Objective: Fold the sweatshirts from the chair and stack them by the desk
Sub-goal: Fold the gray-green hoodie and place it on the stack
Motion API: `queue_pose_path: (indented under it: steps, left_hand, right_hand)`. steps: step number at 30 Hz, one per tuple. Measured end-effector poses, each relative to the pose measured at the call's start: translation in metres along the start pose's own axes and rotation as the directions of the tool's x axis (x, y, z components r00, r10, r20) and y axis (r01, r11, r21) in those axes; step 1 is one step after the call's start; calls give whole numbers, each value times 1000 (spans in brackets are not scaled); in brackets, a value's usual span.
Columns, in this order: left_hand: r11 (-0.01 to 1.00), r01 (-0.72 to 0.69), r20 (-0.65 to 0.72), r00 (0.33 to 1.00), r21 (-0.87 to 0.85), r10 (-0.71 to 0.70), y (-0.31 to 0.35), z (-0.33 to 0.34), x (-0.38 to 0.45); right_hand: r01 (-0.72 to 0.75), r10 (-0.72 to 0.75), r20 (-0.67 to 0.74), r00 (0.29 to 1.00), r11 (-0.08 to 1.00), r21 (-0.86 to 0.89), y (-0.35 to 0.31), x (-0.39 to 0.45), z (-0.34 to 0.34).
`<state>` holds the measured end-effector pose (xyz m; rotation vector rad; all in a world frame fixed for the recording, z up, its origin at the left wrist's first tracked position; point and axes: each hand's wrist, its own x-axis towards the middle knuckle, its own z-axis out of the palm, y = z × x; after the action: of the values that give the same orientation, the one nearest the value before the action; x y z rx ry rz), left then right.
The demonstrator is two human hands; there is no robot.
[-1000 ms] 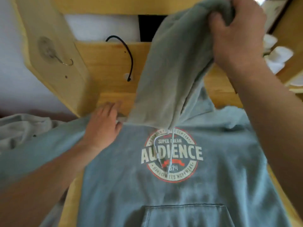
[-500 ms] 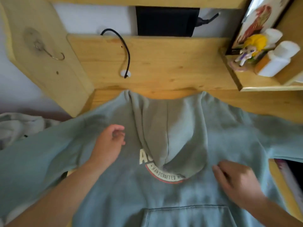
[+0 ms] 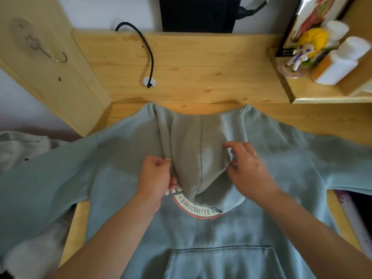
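Note:
A grey-green hooded sweatshirt lies face up on the wooden desk, sleeves spread to both sides. Its hood is folded down over the chest and covers most of the round printed logo. My left hand pinches the hood's left edge with closed fingers. At the hood's right edge, my right hand has its fingers curled into the fabric. A kangaroo pocket shows at the bottom.
A light grey garment lies off the desk at the left. A black cable enters a hole in the desk's back panel. A side shelf at the right holds a small figurine and white bottles. A hook hangs on the left panel.
The hood, held high by my right hand a second ago, now lies folded down on the chest. Both hands have come in to its two edges.

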<state>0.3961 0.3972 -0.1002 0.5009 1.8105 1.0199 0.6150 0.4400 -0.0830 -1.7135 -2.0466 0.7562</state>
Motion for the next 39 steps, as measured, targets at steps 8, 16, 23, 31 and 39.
queue_pose_path:
  steps: [8,16,23,31,39]
  left_hand:
    - [539,-560,340,822,629,457,-9,-20,-2]
    - [669,-662,362,747,336,557,30,-5,2]
    - [737,-620,198,785,270,587,72,14,3]
    - [538,-770,342,636,343,692,37,3,-6]
    - [843,-382,-5,910,379,415,13,-20,11]
  right_hand:
    - [202,-172,156,973,958,-203,6,18,9]
    - [154,-127,-144,981,969,194,-32,44,-54]
    - [167,-168,-9,986,967,193,-66,71,-119]
    - [-39,-50,261,964,944,326,-58,70,-117]
    - [-447,465,38,884,821,354,31,35,-64]
